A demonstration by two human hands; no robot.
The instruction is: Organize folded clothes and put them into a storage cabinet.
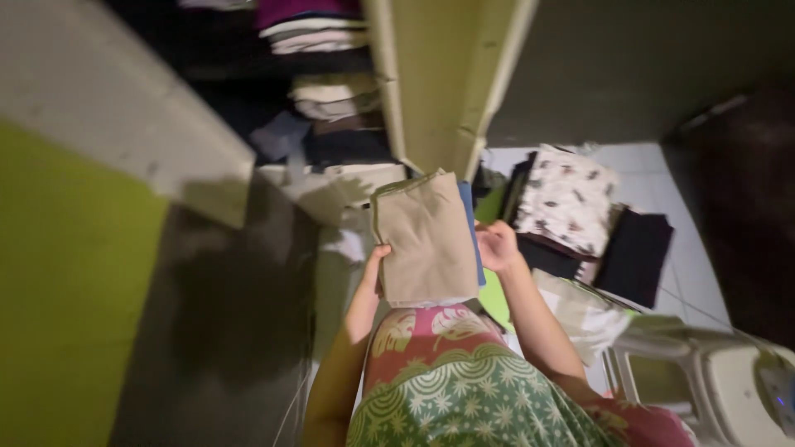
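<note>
A folded beige cloth (426, 236) lies on top of a small stack with a blue piece under it, held up in front of me. My left hand (378, 255) grips the stack's left edge, mostly hidden behind the cloth. My right hand (498, 246) holds the right edge, fingers curled around the blue layer. The stack is level with the open wardrobe shelves (331, 99), which hold several folded clothes. My patterned green and pink garment (464, 381) fills the bottom of the view.
A cream wardrobe door (439, 83) stands open ahead. Piles of folded clothes, one white with a dark print (567, 199) and one black (638, 252), lie on the floor to the right. A white plastic stool (704, 381) sits at lower right. A green wall (66, 290) is on the left.
</note>
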